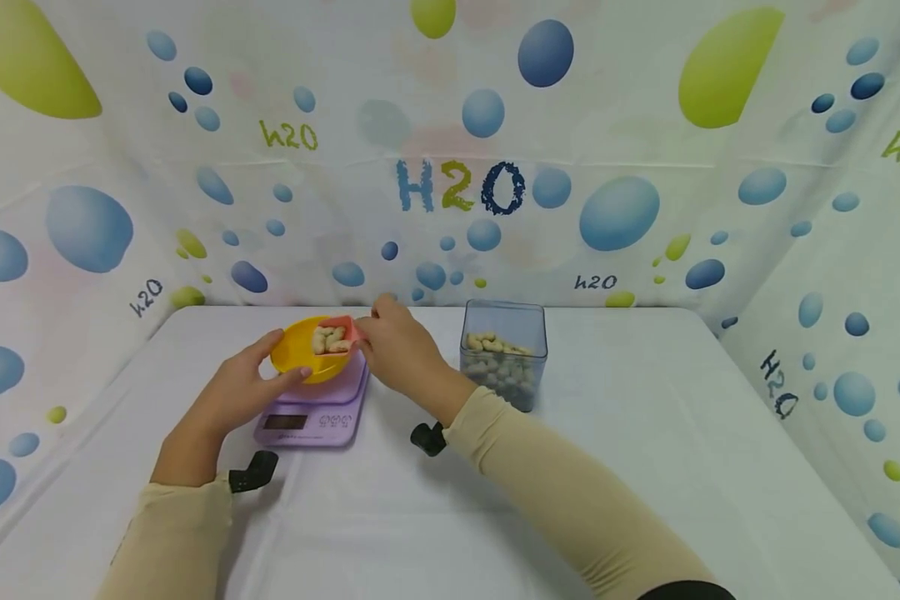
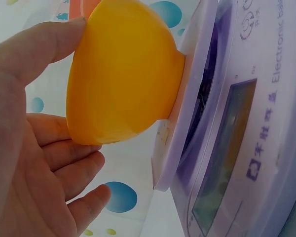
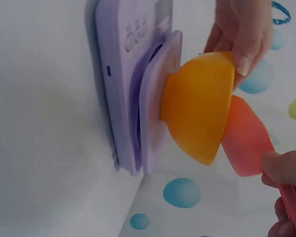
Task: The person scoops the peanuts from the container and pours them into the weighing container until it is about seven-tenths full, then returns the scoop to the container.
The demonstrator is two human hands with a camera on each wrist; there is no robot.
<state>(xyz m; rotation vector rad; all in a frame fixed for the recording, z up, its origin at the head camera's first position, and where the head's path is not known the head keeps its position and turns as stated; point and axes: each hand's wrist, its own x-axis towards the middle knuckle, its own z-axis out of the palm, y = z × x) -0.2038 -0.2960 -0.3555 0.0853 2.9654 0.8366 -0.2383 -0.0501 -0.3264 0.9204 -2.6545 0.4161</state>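
Observation:
A yellow bowl stands on the platform of a purple kitchen scale. My left hand holds the bowl at its rim, thumb on the near side and fingers on the far left side. With my right hand I grip the handle of a pinkish-red scoop. The scoop is over the bowl's right side and touches or nearly touches its rim. Several peanuts in their shells lie in the scoop. The bowl's bottom is partly hidden beneath it.
Right of my right hand stands a clear grey square container, partly filled with peanuts. The scale's dark display faces me. A white cloth covers the table, with a patterned curtain behind and at both sides.

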